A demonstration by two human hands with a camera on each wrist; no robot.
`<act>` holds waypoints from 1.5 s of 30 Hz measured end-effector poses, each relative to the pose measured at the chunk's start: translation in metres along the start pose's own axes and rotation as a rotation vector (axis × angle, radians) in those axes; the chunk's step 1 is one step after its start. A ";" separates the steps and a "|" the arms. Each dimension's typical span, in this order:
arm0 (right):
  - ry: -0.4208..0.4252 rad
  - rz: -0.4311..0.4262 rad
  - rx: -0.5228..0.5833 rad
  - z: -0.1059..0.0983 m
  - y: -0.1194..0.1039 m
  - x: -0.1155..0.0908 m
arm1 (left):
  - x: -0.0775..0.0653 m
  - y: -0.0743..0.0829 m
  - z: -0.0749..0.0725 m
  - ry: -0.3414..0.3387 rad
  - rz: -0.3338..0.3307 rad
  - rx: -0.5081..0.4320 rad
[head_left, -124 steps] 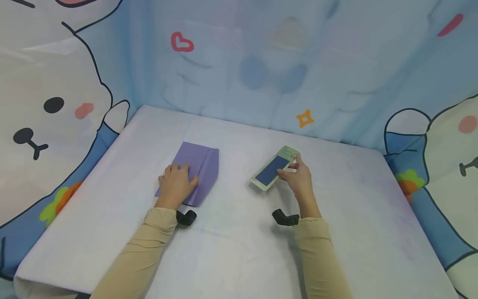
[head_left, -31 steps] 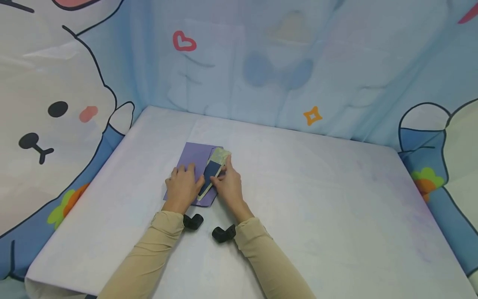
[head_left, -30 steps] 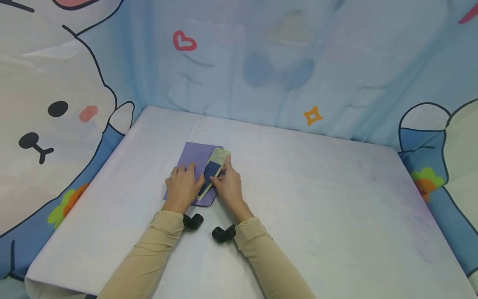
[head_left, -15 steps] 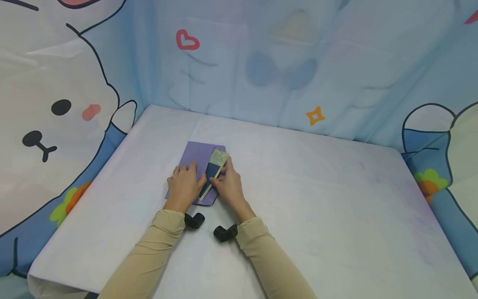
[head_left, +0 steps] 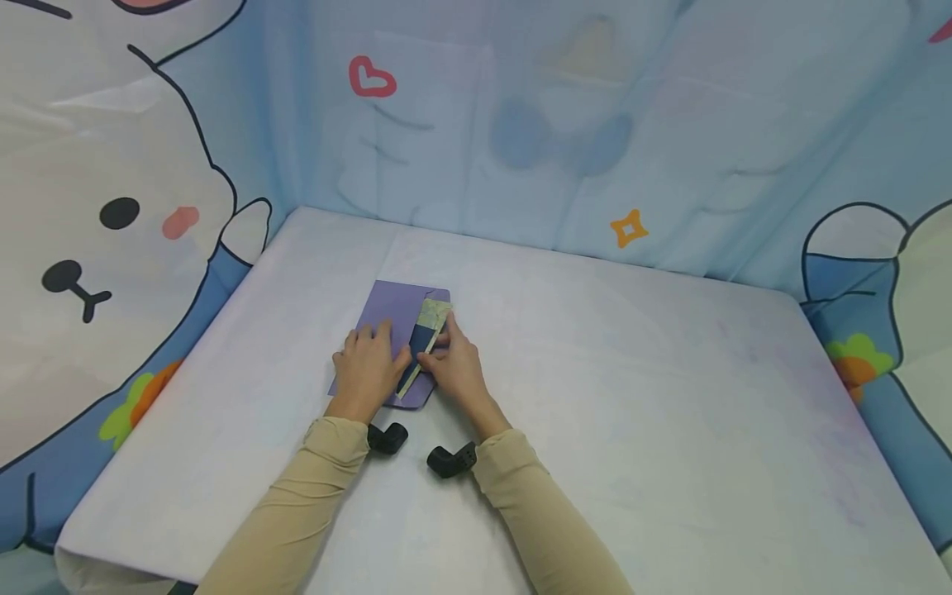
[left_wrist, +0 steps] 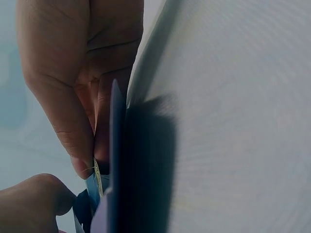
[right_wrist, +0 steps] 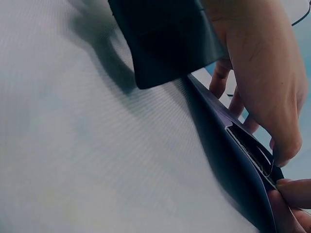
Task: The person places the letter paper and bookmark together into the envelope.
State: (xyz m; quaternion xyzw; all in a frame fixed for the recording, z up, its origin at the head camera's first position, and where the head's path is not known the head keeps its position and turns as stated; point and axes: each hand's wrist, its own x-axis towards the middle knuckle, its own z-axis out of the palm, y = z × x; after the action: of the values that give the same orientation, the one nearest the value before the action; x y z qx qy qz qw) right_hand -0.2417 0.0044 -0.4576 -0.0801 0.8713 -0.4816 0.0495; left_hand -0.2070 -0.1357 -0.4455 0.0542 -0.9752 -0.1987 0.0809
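Observation:
A purple envelope [head_left: 397,302] lies at the table's left middle. My left hand [head_left: 368,368] rests on it with spread fingers, the thumb at the edge of its opening, which shows from the side in the right wrist view. My right hand [head_left: 457,364] pinches a narrow pale green, banknote-like slip [head_left: 434,312] with a dark blue panel. It slants over the envelope's right part, and its blue panel is partly covered near the left thumb. In the left wrist view the right fingertips grip the slip's edge [left_wrist: 98,179] beside the envelope. How deep the slip sits is unclear.
A white cloth [head_left: 632,397] covers the table. Behind it hangs a light blue curtain [head_left: 461,149] with cartoon figures. Black camera mounts, such as the right one [head_left: 451,461], stick out from both wrists close to each other.
My right hand has carried the slip leftward from the table's middle onto the envelope. In the last second the slip has shifted slightly, with less of its blue panel showing. The left hand stays on the envelope.

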 end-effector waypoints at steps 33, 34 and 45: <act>0.058 0.096 0.161 0.002 -0.008 0.019 | 0.003 -0.001 0.006 -0.013 0.001 0.036; 0.059 0.125 0.221 0.002 -0.009 0.022 | 0.003 -0.001 0.007 -0.023 -0.002 0.039; -0.001 0.202 0.552 0.009 -0.021 0.040 | 0.006 -0.006 0.006 0.013 0.007 0.054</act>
State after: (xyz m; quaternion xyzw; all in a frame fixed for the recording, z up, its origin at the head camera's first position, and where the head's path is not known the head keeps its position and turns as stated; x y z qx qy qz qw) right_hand -0.2774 -0.0212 -0.4449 0.0232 0.7110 -0.6929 0.1177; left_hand -0.2132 -0.1392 -0.4529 0.0540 -0.9799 -0.1717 0.0865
